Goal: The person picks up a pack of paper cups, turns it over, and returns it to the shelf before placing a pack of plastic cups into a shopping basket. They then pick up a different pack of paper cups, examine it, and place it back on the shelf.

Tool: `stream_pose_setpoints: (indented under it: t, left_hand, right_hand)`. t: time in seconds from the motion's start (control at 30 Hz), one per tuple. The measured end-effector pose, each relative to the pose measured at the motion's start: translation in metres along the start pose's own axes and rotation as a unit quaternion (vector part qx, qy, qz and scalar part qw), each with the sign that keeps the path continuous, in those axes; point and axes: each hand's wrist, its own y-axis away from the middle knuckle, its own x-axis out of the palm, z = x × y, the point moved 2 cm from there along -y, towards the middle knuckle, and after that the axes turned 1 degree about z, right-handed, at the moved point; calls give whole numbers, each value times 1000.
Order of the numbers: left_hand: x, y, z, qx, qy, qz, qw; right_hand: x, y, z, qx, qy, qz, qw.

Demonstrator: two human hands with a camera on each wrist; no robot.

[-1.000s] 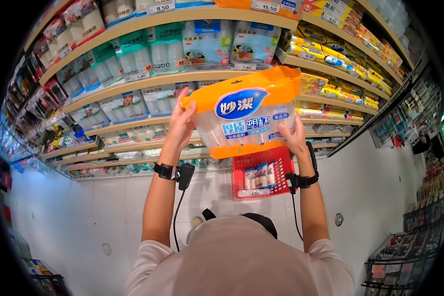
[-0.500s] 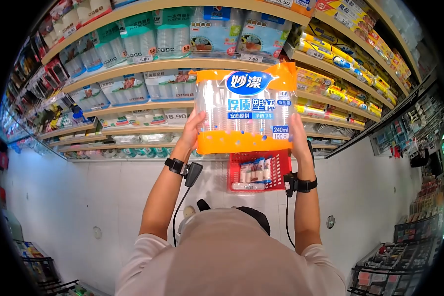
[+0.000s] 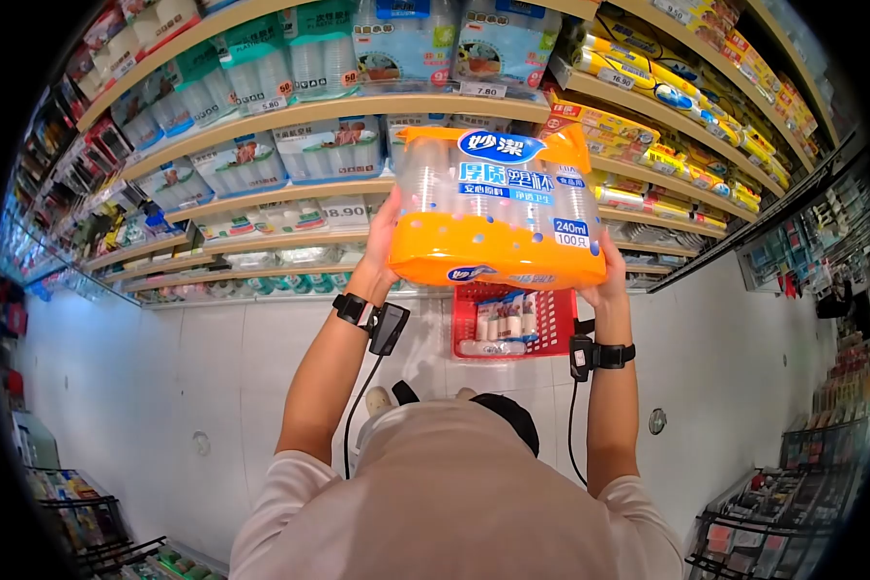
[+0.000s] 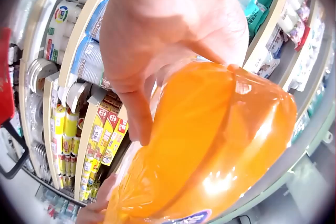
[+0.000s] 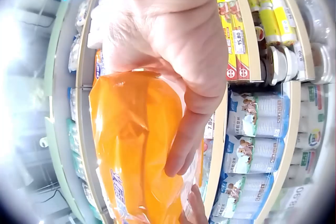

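Observation:
An orange and clear pack of plastic cups (image 3: pixel 498 208) is held up in front of the shelves, its printed front and orange underside both showing in the head view. The left hand (image 3: pixel 381 242) grips its left end, and the right hand (image 3: pixel 609 269) grips its right end. In the left wrist view the left hand's (image 4: pixel 168 40) fingers lie along one side of the orange wrap (image 4: pixel 194 140). The right wrist view has the right hand (image 5: pixel 173 50) curled round the other end of the pack (image 5: pixel 131 140), fingers on its side.
A red basket (image 3: pixel 464 319) with several white packages (image 3: pixel 505 319) stands on the tiled floor, below the pack. Shelves (image 3: pixel 348 104) of cup packs and yellow boxed rolls (image 3: pixel 638 82) curve across the front. Racks (image 3: pixel 764 512) of goods stand at the lower right.
Over the last second the pack has levelled out and tipped, so its orange underside now shows. Both hands have shifted down its ends. The shelves and basket sit slightly differently in view.

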Motion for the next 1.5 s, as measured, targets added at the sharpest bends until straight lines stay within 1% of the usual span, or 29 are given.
stream_pose_setpoints:
  t: [0.1, 0.2, 0.3, 0.4, 0.47, 0.57, 0.6, 0.67, 0.7, 0.77, 0.8, 0.83, 0.87, 0.9, 0.97, 1.0, 1.03, 1.07, 1.1, 1.13, 1.17, 1.23, 1.27, 1.33, 1.37, 1.4, 1.43, 1.47, 1.5]
  left_hand:
    - [0, -6, 6, -4, -3, -10, 1000]
    - [19, -3, 17, -38, 28, -12, 999]
    - [16, -5, 28, -40, 58, -31, 997]
    - [10, -7, 42, -12, 42, -66, 997]
    - [11, -6, 52, -11, 63, -66, 996]
    - [9, -8, 71, -31, 99, -83, 991]
    - [8, -8, 77, -41, 111, -90, 989]
    - [1, -12, 84, -35, 110, -107, 988]
    - [-2, -12, 85, -33, 108, -114, 987]
    - [5, -13, 82, -30, 26, -99, 994]
    - [10, -12, 84, -28, -12, -91, 995]
    - [10, -11, 84, -20, -44, -97, 994]
    - [8, -15, 82, -9, -77, -97, 992]
    - [10, -17, 81, 4, -108, -100, 989]
    - [22, -22, 86, 91, -231, -117, 962]
    - [30, -24, 90, 134, -290, -126, 939]
    - [35, -29, 97, 150, -327, -129, 924]
    - [41, -34, 104, 164, -364, -132, 907]
    - [46, -38, 113, 178, -399, -134, 890]
    - [52, -43, 120, 180, -464, -144, 855]
    - [56, -49, 129, 192, -476, -124, 849]
    - [63, -57, 147, 216, -500, -87, 834]
    - [71, -58, 150, 155, -427, -90, 886]
    - [70, -55, 157, 195, -582, -87, 785]
    - [74, -53, 161, 213, -652, -84, 723]
    - [81, -51, 164, 220, -650, -65, 724]
    - [81, -51, 163, 208, -636, -68, 740]
    - [79, -50, 160, 195, -621, -72, 756]
    - [76, -50, 157, 180, -606, -76, 771]
  right_hand:
    - [-8, 5, 0, 8, -57, 48, 997]
    - [-14, 8, 1, 4, -101, 57, 993]
    - [-25, 9, -3, 25, -143, 79, 986]
    - [-36, 11, -2, 29, -151, 49, 987]
    - [-42, 14, -3, 38, -151, 29, 987]
    - [-56, 18, -4, 18, -160, 44, 986]
    - [-59, 23, -5, 29, -168, 21, 985]
    - [-61, 22, -3, 41, -184, -17, 982]
    - [-65, 22, -3, 43, -155, -46, 986]
    - [-75, 23, -1, 45, -94, -106, 989]
    - [-83, 27, 2, 48, 19, -136, 989]
    - [-93, 28, 6, 52, 132, -166, 976]
    - [-101, 25, 12, 51, 245, -191, 949]
    - [-108, 23, 12, -6, 318, -170, 932]
    - [-121, 14, 9, -121, 457, -122, 873]
    - [-96, 14, 12, -106, 480, -108, 864]
    - [-69, 16, 11, -61, 450, -82, 887]
    - [-48, 17, 7, -76, 460, -23, 884]
    - [-26, 18, 5, -118, 498, 40, 858]
    - [-3, 21, 9, -90, 505, 90, 854]
    - [4, 20, 2, -101, 485, 123, 860]
    - [9, 16, -14, -123, 502, 82, 852]
    - [7, 15, -16, -145, 498, 48, 853]
    - [2, 12, -16, -190, 487, -21, 852]
    - [0, 12, -13, -190, 452, -21, 871]
    - [-5, 16, -9, -187, 416, -20, 890]
    - [-11, 18, -4, -185, 378, -19, 907]
    - [-27, 18, -3, -214, 366, -31, 905]
    - [-42, 18, 0, -207, 317, -27, 925]
